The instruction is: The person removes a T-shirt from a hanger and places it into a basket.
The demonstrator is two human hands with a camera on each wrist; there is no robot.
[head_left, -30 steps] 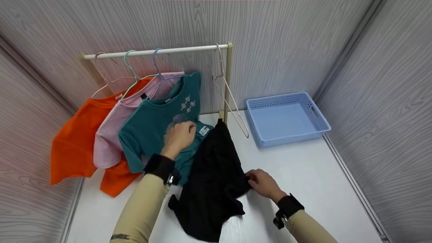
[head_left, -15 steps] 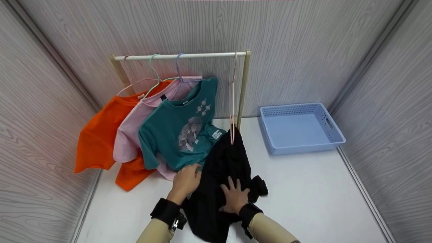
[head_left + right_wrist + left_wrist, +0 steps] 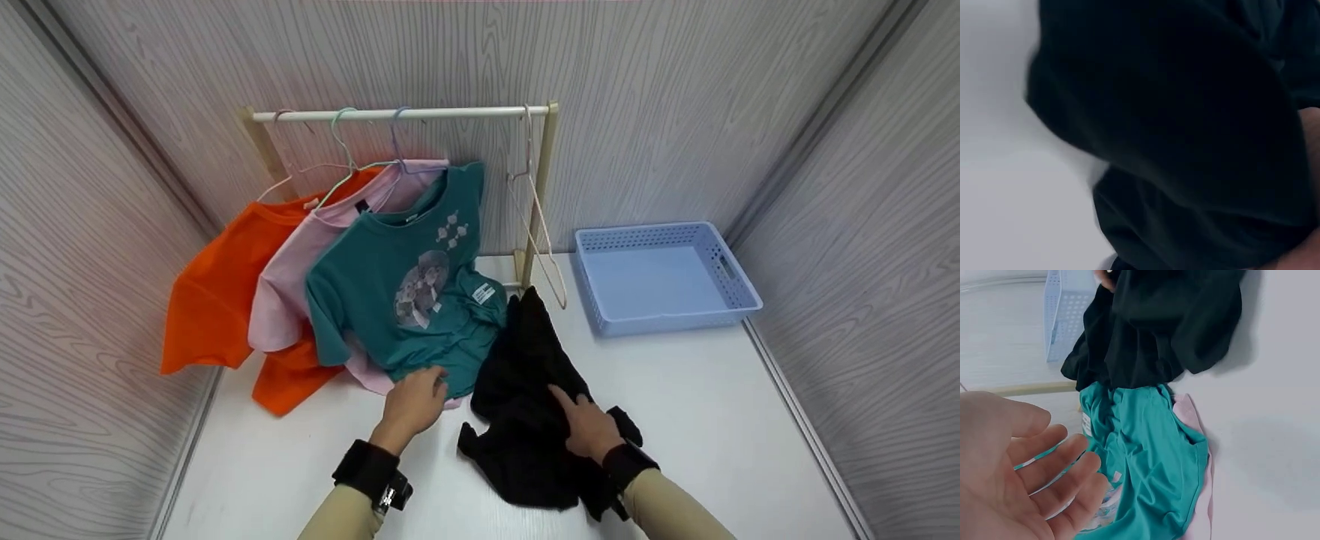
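In the head view, the black garment (image 3: 525,397) lies crumpled on the bench (image 3: 285,472) right of lower centre, the right hand (image 3: 592,430) upon it, while the left hand (image 3: 414,403), lower centre, is relaxed near the teal shirt (image 3: 367,277). The left wrist view shows its loose fingers at lower left, the black garment at the top. In the right wrist view, the black garment mostly hides the right hand; whether it grips cannot be told.

And there's the blue basket (image 3: 652,279) (perforated sides) at right of frame, orange shirt (image 3: 208,300) and pink shirt (image 3: 276,304) hanging at left!
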